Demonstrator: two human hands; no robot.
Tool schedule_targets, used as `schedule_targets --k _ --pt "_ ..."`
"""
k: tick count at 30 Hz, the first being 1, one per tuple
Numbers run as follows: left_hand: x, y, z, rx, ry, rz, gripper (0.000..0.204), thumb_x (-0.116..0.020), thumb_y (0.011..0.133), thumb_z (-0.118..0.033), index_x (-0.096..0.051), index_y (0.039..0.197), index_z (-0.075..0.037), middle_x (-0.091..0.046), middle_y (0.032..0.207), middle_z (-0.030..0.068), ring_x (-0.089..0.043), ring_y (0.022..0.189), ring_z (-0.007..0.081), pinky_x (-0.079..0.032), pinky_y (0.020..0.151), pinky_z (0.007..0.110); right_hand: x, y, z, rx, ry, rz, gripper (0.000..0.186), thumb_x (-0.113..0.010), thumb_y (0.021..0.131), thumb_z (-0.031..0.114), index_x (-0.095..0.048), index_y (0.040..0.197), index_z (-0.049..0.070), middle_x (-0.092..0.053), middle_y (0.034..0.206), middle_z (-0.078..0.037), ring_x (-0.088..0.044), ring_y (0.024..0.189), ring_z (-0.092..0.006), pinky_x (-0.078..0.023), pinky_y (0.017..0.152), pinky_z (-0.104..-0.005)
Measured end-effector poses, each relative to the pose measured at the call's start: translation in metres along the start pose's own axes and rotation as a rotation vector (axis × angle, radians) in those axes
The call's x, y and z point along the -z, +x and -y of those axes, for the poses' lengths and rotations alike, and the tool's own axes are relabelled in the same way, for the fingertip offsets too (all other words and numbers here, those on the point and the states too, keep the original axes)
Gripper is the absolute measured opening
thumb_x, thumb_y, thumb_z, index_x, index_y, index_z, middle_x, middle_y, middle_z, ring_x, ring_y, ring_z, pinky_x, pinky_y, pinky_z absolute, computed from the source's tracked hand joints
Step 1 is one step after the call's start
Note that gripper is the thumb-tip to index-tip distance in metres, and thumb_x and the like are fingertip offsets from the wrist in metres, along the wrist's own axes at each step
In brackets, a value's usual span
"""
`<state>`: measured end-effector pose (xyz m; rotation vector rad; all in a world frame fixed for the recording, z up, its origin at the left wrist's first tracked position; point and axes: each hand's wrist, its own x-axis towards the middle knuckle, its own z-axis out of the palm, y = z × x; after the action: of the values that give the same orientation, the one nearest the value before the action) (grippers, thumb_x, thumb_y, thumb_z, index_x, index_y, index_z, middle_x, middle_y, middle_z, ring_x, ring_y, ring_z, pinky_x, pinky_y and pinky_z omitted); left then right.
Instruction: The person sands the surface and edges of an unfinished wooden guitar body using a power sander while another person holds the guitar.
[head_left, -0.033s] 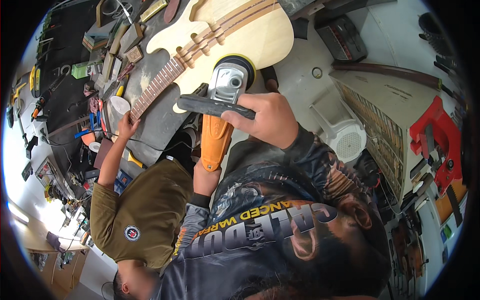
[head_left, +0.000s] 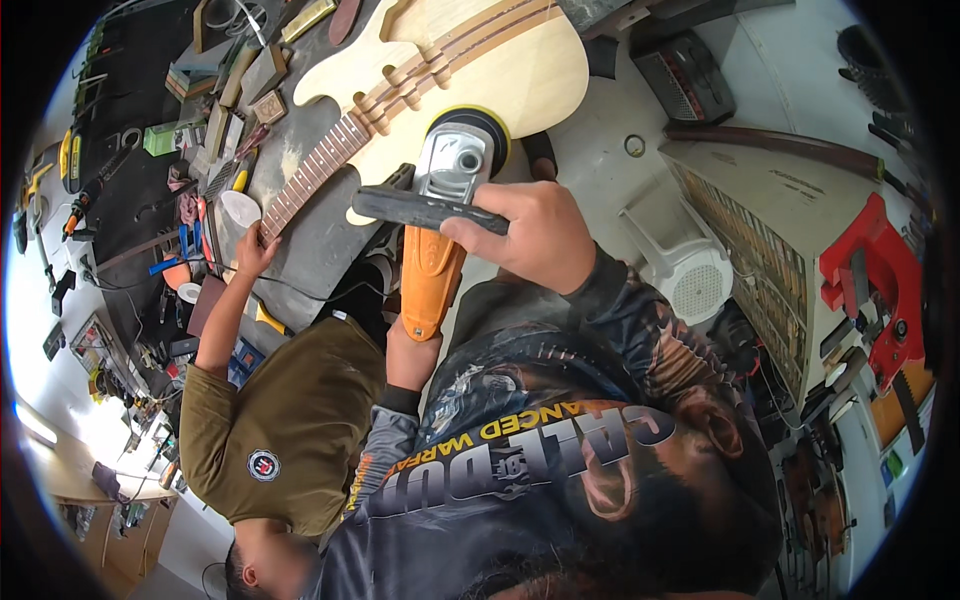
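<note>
The left hand (head_left: 412, 362) meets the orange sander's tail (head_left: 424, 325), fingers hidden, so I cannot tell its grip; the right hand (head_left: 540, 240) curls around the black handle (head_left: 425, 209); beyond, the pad (head_left: 498, 132) overlaps the guitar (head_left: 520, 70) on the bench (head_left: 310, 265), where tilting could gouge the edge; should the co-worker's hand (head_left: 256, 252) slip off the neck (head_left: 315, 180), the guitar might swing.

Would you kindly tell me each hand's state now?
Left hand: at the rear of the orange polisher; whether closed cannot be told.
Right hand: closed on its black handle.
</note>
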<state>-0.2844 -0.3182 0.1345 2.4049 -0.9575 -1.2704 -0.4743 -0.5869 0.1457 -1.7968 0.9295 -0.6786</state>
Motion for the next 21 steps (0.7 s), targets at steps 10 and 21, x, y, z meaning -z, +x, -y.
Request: schedule_targets --k 10,21 --pt "-0.002 0.002 0.009 -0.035 -0.021 0.007 0.027 -0.073 0.091 -0.004 -0.073 0.117 0.004 -0.082 0.102 0.0191 -0.081 0.093 0.0314 -0.061 0.084 0.041 0.002 0.003 0.004 -0.056 0.021 0.065 0.052 -0.081 0.101 0.051 -0.072 0.081 0.003 -0.069 0.072 -0.02 -0.071 0.069 -0.0416 -0.056 0.065 -0.0491" --pt "0.006 0.012 -0.018 0.048 -0.033 0.049 0.031 -0.074 0.085 -0.002 -0.074 0.116 0.003 -0.08 0.109 0.0257 -0.078 0.109 0.0465 -0.062 0.092 0.046 0.017 0.016 0.008 -0.129 0.069 0.095 0.05 -0.08 0.103 0.051 -0.075 0.085 0.004 -0.071 0.076 -0.021 -0.073 0.074 -0.0426 -0.057 0.067 -0.0493"
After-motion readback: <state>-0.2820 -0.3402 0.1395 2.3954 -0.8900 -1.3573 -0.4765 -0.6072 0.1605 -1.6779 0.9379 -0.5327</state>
